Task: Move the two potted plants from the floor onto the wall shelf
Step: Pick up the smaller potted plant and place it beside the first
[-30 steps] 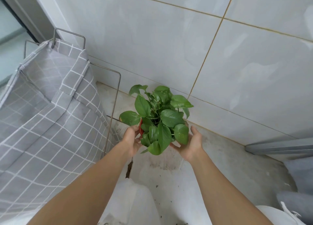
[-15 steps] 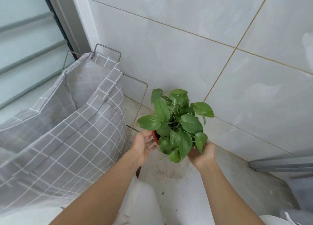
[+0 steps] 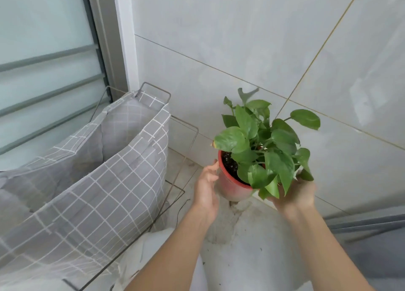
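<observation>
A leafy green plant in a red plastic pot (image 3: pixel 233 186) hangs in the air above the floor, tilted a little towards me, dark soil showing at the rim. My left hand (image 3: pixel 206 189) lies flat against the pot's left side, fingers stretched up to the rim. Under the leaves on the right, my right hand (image 3: pixel 293 194) cups the pot's far side and bottom. Only this one plant is in view. No wall shelf shows in the frame.
A grey checked fabric hamper (image 3: pixel 87 181) on a wire frame stands at the left, close to the pot. A tiled wall (image 3: pixel 241 39) rises behind, and a window with a frame (image 3: pixel 54 50) is at the upper left. Stained floor (image 3: pixel 236 229) lies below.
Both hands have lifted the plant higher and to the right, away from the floor. The view has swung up and left, and the red pot and its soil now show.
</observation>
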Demonstrator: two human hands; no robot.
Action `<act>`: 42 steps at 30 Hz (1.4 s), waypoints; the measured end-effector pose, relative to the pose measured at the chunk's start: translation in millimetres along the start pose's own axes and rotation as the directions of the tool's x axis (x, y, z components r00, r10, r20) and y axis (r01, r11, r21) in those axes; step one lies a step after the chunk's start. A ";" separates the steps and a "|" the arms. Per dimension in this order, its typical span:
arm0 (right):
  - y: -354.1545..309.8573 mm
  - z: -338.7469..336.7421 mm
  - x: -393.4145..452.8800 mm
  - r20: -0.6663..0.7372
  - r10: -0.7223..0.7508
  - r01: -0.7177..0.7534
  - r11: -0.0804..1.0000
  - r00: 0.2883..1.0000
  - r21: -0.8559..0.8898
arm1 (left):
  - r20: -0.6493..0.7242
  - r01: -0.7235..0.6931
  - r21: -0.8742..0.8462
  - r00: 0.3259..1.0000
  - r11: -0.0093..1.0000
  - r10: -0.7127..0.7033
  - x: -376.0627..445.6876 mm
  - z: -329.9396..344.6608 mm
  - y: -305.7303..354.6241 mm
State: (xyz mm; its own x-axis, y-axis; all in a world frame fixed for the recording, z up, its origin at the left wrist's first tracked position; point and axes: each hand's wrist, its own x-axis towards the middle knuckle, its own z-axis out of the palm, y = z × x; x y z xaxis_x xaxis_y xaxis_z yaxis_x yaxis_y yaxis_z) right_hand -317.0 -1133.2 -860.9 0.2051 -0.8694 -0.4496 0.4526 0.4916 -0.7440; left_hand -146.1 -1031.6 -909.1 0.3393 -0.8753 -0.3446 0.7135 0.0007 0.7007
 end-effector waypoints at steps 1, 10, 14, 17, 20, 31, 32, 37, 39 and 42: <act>-5.8 0.5 -7.3 0.022 0.009 -0.009 1.000 1.000 -0.017 | 0.018 -0.015 -0.027 1.000 1.000 0.015 -0.9 2.2 -2.2; 4.6 -0.3 -28.2 0.076 0.028 -0.030 0.999 0.997 0.026 | 0.223 -0.090 0.035 0.971 0.995 0.080 -15.4 0.5 1.9; 11.9 2.4 -17.9 0.059 -0.025 0.032 0.991 0.998 -0.129 | 0.231 -0.114 -0.040 0.965 0.993 0.120 -15.3 -4.9 6.7; 20.2 7.1 -16.8 0.100 -0.080 0.089 0.992 0.992 -0.091 | 0.189 -0.091 -0.089 0.976 0.992 0.107 -16.3 -9.8 7.3; 18.8 14.9 -16.8 0.097 -0.119 0.129 0.986 0.988 -0.102 | 0.165 -0.080 -0.127 0.981 0.989 0.101 -16.1 -11.6 7.0; 16.7 23.3 -25.9 0.036 -0.086 0.089 0.992 0.996 -0.094 | 0.080 -0.077 -0.127 0.993 0.989 0.088 -12.9 -11.6 2.6; 16.3 23.6 -27.0 0.029 -0.082 0.084 0.991 0.996 -0.102 | 0.066 -0.072 -0.136 0.994 0.988 0.081 -12.0 -12.1 1.6; 15.2 29.2 -29.2 0.085 -0.038 0.044 0.997 0.996 -0.064 | 0.069 -0.057 -0.192 0.995 0.980 0.072 -8.6 -12.9 -2.0; 14.2 29.3 -29.3 0.116 -0.022 0.031 0.996 0.993 -0.079 | 0.054 -0.054 -0.217 0.996 0.975 0.067 -8.6 -12.8 -1.8; 11.2 28.6 -32.1 0.160 -0.030 0.048 0.993 0.987 -0.107 | 0.079 -0.095 -0.171 0.991 0.981 0.110 -8.4 -13.5 0.8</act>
State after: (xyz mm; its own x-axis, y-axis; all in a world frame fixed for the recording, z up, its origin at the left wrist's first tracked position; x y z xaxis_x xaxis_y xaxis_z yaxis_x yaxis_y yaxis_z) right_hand -293.7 -1101.2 -840.7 0.3277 -0.8807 -0.3421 0.3668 0.4523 -0.8129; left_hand -140.2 -1017.7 -914.1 0.3662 -0.9053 -0.2153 0.7721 0.1664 0.6133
